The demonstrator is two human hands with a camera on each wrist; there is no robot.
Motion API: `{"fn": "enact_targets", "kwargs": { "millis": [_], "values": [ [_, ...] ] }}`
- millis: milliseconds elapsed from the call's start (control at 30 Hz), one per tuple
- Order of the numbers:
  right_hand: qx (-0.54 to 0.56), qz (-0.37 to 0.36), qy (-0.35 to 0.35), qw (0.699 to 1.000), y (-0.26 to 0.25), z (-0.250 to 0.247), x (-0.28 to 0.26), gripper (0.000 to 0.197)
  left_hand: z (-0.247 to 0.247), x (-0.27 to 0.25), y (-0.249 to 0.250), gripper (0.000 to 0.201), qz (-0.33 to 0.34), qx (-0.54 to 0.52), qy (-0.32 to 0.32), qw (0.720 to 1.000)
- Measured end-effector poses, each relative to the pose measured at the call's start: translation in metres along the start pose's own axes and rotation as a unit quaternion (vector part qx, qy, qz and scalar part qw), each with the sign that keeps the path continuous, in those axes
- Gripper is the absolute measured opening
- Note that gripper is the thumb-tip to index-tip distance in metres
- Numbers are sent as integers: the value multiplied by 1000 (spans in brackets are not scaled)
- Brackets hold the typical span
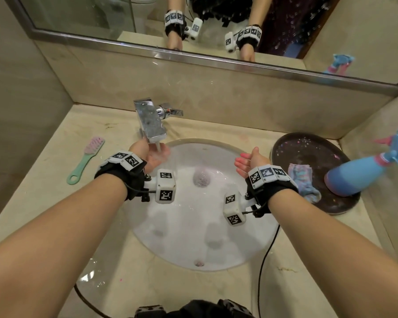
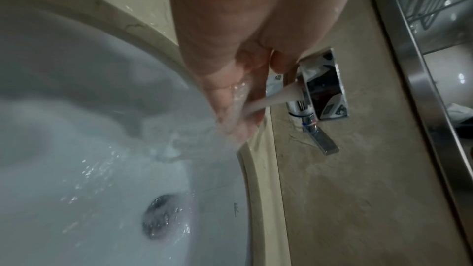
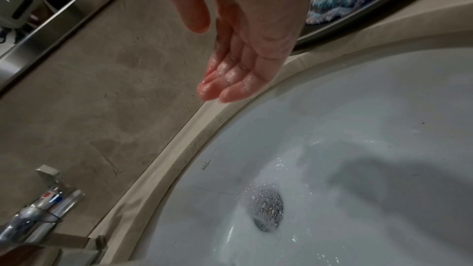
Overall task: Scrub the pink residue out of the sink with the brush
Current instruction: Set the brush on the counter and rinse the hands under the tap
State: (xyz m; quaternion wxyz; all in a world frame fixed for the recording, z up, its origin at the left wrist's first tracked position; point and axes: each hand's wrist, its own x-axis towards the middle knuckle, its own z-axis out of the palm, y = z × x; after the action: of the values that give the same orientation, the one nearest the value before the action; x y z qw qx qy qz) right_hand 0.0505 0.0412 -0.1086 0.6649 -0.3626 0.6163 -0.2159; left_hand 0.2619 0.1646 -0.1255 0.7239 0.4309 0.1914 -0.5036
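Beneath both hands lies the white sink [image 1: 251, 237], water from the faucet [image 1: 151, 120] running over the left hand [image 1: 153, 157], its fingers loosely spread and holding nothing, the right hand [image 1: 251, 161] likewise relaxed and wet-fingered, while the brush [image 1: 85, 160] rests on the counter well left of the left hand.

Spray bottle [image 1: 354, 173] nozzle seemingly cropped.

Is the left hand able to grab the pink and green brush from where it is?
Probably yes. The brush lies alone on the counter, just left of the left hand, which is open under the tap's water and holds nothing. Nothing lies between them.
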Motion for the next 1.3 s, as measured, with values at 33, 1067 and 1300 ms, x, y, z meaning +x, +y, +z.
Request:
{"fn": "enact_targets", "kwargs": {
  "millis": [33, 1067, 1300],
  "values": [
    [3, 4, 1, 1000, 1, -1, 1, 57, 0, 0, 0, 28, -10, 8, -3, 1000],
    [10, 40, 0, 999, 9, 1, 8, 58, -16, 6, 3, 40, -3, 284, 72, 956],
    [16, 47, -3, 999, 19, -4, 13, 56, -15, 23, -5, 17, -39, 95, 68, 992]
  ]
}}
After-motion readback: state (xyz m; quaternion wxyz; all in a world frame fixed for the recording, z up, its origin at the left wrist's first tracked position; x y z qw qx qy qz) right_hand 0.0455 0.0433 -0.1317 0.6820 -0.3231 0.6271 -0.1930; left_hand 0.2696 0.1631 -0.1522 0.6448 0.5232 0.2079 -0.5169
